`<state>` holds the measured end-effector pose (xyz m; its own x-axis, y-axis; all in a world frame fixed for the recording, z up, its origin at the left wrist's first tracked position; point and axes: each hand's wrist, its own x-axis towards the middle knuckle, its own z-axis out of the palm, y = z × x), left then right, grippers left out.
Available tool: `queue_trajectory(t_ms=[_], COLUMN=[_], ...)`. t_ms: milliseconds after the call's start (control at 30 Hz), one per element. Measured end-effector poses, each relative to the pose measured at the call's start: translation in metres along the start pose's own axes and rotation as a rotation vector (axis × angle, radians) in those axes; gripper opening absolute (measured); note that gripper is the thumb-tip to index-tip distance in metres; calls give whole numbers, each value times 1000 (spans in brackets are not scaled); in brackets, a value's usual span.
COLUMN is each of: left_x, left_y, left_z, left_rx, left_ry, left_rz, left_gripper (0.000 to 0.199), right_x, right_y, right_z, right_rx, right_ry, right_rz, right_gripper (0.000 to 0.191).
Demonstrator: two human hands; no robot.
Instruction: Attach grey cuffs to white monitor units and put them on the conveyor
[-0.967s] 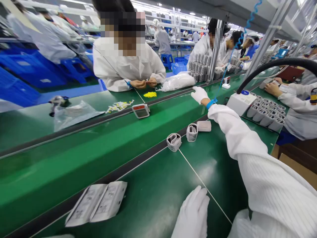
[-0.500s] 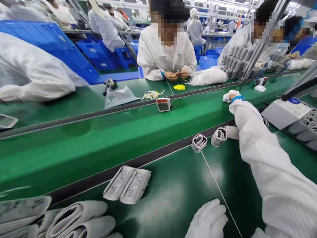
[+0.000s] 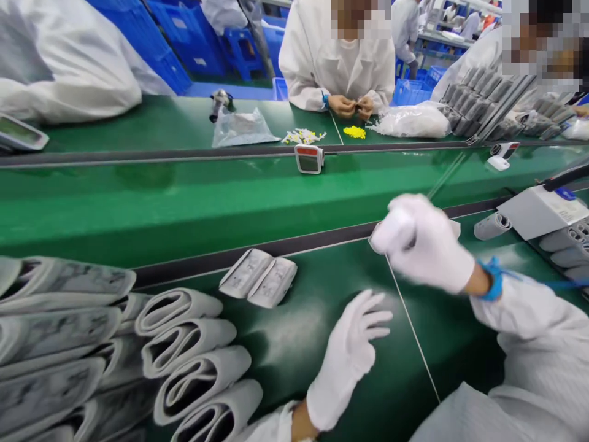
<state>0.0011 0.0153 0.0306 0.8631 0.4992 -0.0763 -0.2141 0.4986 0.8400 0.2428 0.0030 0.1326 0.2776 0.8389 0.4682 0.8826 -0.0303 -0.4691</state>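
Note:
My right hand (image 3: 423, 242), in a white glove and blurred by motion, is bunched over the dark belt edge. A white-grey item (image 3: 378, 238) shows at its lower left, and I cannot tell whether the hand grips it. My left hand (image 3: 350, 350), also gloved, hangs with spread fingers above the dark green mat (image 3: 299, 362) and holds nothing. To its left lie rows of rolled grey cuffs (image 3: 196, 344). A folded pair of printed white sleeves (image 3: 257, 277) rests on the mat, above those rolls.
A wide green conveyor belt (image 3: 184, 209) crosses the view, carrying a small digital monitor (image 3: 309, 158). Across it, a co-worker's hands (image 3: 353, 106) work beside yellow parts (image 3: 354, 132) and plastic bags (image 3: 411, 121). A white box (image 3: 540, 212) and more rolls (image 3: 568, 245) stand at right.
The view has swung left and down, bringing the rows of rolls in. My right hand has come back from the far belt over the near rolls. My left hand's fingers have spread.

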Motion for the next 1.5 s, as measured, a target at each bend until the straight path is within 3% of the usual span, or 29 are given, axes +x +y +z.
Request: queue_trajectory(t_ms=[100, 167, 233, 300, 367, 467, 533, 633, 733, 867, 933, 1100, 1167, 1333, 1500], left_x=[3, 5, 7, 9, 11, 13, 14, 14, 15, 18, 17, 12, 9, 6, 3], left_y=[-3, -1, 5, 11, 16, 19, 19, 19, 23, 27, 28, 28, 30, 35, 35], left_z=[4, 6, 7, 7, 4, -1, -4, -7, -6, -4, -4, -8, -11, -22, -30], left_rx=[-62, -122, -195, -240, -281, -323, -326, -310, -307, -343, -337, -311, -283, -211, -168], left_ry=[143, 280, 347, 346, 320, 234, 177, 144, 155, 155, 151, 109, 102, 123, 101], left_rz=[34, -13, -46, -46, -72, -138, -157, -147, -126, -116, -104, -120, -143, -147, -206], left_gripper=[90, 72, 59, 55, 53, 54, 53, 51, 48, 41, 36, 35, 38, 40, 40], right_x=[-66, -84, -79, -61, -40, -18, -15, -23, -37, -57, -66, -75, -76, -72, -74], right_y=[-49, -60, -58, -48, -34, -8, 8, 20, 16, 7, 6, 12, 11, 0, -6], right_z=[42, 62, 65, 50, 29, 13, 19, 44, 68, 87, 95, 107, 106, 91, 82], right_rx=[45, 56, 41, 5, -80, -269, -343, -316, -148, 77, 149, 251, 305, 390, 424], right_ry=[-440, -565, -614, -546, -338, -114, -153, -241, -139, 26, -1, -117, -137, -188, -352], right_rz=[-100, -46, -60, -201, -334, -254, -75, 128, 142, 41, -44, -182, -133, 141, 115], right_gripper=[84, 96, 91, 74, 62, 78, 84, 64, 43, 67, 77, 79, 85, 117, 114])
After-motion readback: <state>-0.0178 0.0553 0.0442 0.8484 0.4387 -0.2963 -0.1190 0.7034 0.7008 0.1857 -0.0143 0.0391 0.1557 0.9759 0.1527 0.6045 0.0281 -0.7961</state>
